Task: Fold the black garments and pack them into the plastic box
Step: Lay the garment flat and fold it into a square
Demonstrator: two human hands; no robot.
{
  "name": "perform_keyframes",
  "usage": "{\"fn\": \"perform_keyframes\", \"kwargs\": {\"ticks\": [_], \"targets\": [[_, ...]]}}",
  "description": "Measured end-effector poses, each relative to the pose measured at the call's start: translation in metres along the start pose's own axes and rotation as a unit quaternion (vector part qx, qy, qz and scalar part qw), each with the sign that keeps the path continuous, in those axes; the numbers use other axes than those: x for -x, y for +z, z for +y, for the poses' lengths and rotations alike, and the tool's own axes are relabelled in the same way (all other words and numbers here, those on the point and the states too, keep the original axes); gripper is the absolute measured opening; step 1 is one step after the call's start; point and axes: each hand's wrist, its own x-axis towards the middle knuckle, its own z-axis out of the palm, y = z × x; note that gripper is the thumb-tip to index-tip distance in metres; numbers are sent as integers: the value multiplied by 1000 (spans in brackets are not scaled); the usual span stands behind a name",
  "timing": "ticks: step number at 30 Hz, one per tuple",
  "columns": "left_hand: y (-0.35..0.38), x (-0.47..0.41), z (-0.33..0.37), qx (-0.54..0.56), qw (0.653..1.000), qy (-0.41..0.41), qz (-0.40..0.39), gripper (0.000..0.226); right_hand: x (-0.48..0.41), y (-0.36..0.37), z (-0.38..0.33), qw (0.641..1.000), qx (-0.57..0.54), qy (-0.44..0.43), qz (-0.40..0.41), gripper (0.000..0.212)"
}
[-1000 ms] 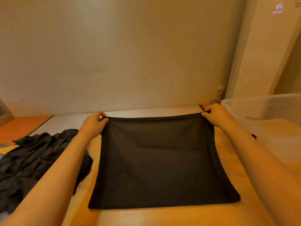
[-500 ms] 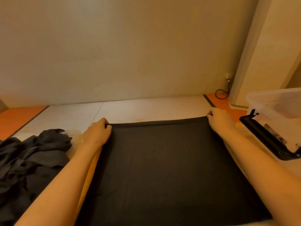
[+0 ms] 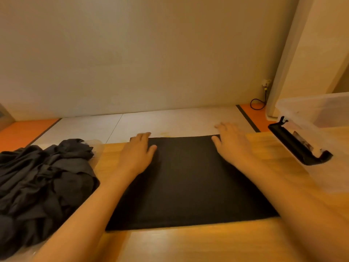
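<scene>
Folding is only partway, as I judge it: one black garment [image 3: 188, 182] lies flat on the wooden table [image 3: 188, 244] in front of me, a neat rectangle with straight edges; it looks too wide for packing, so I reckon it needs another fold or two before it goes in. To my left a crumpled heap [image 3: 43, 182] of black garments sits on the same table, none of it folded; that is the bulk of the work left. The plastic box [image 3: 321, 110] stands at the far right, just beside the flat garment but not touching it, with its black clip [image 3: 294, 142] hanging open toward me; a dark patch shows through its wall, and I cannot tell whether that is clothing already packed.

My left hand [image 3: 137, 154] lies flat on the far left corner of the garment, fingers straight and close together, thumb out, gripping nothing; my right hand [image 3: 232, 144] rests on the far right corner, fingers spread and reaching past the far edge, blurred but plainly uncurled, and it pinches nothing either.
</scene>
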Motion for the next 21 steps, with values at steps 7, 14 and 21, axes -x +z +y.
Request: {"fn": "perform_keyframes", "kwargs": {"ticks": [7,14,21], "targets": [[9,132,26,-9,992,36,-120,65,131,-13,-43,982,-4,-100,-162,58],[16,163,-9,-27,991,16,-133,69,164,-5,3,980,38,-1,-195,60],[5,185,-21,-12,989,22,-143,70,182,-21,44,975,45,83,-199,61]]}}
